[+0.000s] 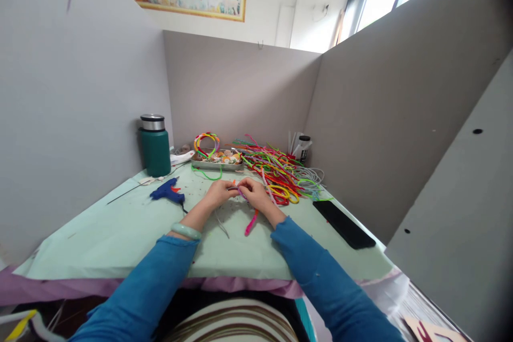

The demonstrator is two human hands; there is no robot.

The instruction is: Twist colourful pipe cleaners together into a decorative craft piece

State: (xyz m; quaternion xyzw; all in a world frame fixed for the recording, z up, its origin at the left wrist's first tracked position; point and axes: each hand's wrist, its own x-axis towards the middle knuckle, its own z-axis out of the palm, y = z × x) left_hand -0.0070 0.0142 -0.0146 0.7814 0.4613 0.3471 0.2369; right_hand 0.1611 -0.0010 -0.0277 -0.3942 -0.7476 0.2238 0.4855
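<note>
Striped shirt front (236, 326) is filling the bottom edge, closest to the lens. Two blue sleeves (320, 278) are reaching forward from it over the tabletop (100, 235), which is wearing a pale green cover. Pale green bangle (186, 231) is sitting on the left wrist.

Left hand (218, 192) and right hand (254, 195) are meeting at tabletop centre, fingertips touching. Both are working a pink pipe cleaner (251, 223). Right grip is closing around its upper end. Left grip is pinching the same end, fingers curled in; finer detail is too small to tell. The loose tail is hanging down toward 6 o'clock from the hands, tip lying on the cover between the forearms. Thin grey wire (222, 223) is lying just beside it, near the left forearm.

From the hands:
- 9 o'clock: blue glue gun (168, 191) is lying on its side, near.
- 10 o'clock: green flask (155, 145) with steel lid is standing upright at the partition.
- 12 o'clock: metal tray (216, 163) is sitting at the back, with a multicolour ring (206, 141) propped upright on it.
- 1 o'clock: loose pile of pipe cleaners (276, 171) is spreading, red, yellow and green, almost touching the right hand.
- 2 o'clock: white cable (310, 175) is coiling behind the pile.
- 4 o'clock: black phone (343, 223) is lying flat, face up, well apart from the right sleeve.
</note>
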